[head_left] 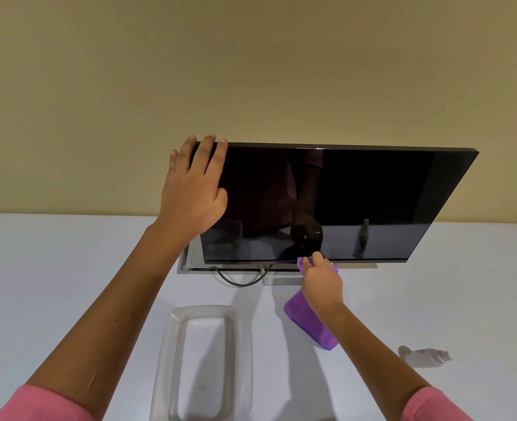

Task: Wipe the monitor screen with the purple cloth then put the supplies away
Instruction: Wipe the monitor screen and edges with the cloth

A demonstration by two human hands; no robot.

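Right, my left hand [190, 196] is flat and open against the top left corner of the monitor [357, 202], fingers spread over its upper edge, holding nothing, just braced on it. My right hand [322, 284] has a closed grip on the purple cloth [307, 323], bunched at the fingertips and pressed to the bottom edge of the screen near the middle. The rest of the cloth hangs loose under my wrist, trailing down toward the desk [68, 268].

The screen is dark and glossy, tilted back, and it mirrors my hand and a bottle; the bottle itself I can't make out for sure. A black cable [239, 281] loops out from under the monitor, beside its stand.

Closer to me, between my forearms, a clear plastic tray [202, 311] sits on the desk. Off to the right lies a small pale thing [424, 357], too blurred to name. Pink sleeves [47, 405] show at both elbows.
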